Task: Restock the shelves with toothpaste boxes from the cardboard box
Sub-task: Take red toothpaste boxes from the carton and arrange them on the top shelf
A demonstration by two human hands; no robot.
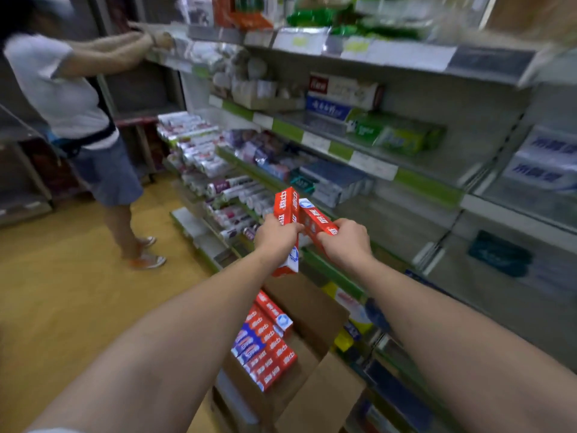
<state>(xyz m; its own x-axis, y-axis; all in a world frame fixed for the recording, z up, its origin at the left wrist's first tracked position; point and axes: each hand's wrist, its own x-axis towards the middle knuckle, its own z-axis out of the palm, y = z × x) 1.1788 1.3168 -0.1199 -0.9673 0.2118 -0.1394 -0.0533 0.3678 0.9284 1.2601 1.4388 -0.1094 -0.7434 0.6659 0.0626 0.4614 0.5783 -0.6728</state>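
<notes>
Yellow wood-look floor [62, 295], grey metal racks [25, 182] at left, another person [78, 104] standing nearby

The left hand [276, 235] is covering the middle of one red toothpaste box [286, 210], and the right hand [345, 242] is hiding the near end of the other red box [313, 218]. Both forearms are running out of the picture's bottom edge. Below them, the cardboard box [315, 398] is being cut off there too, its flaps hiding part of the packs inside [265, 342]. Motion blur is smearing the top shelf [406, 57] and its price labels [362, 46] past reading. The lowest shelf's goods [393, 392] by the right edge are too dark to identify. The other person's head [34, 7] is blurring against the top-left corner.
</notes>
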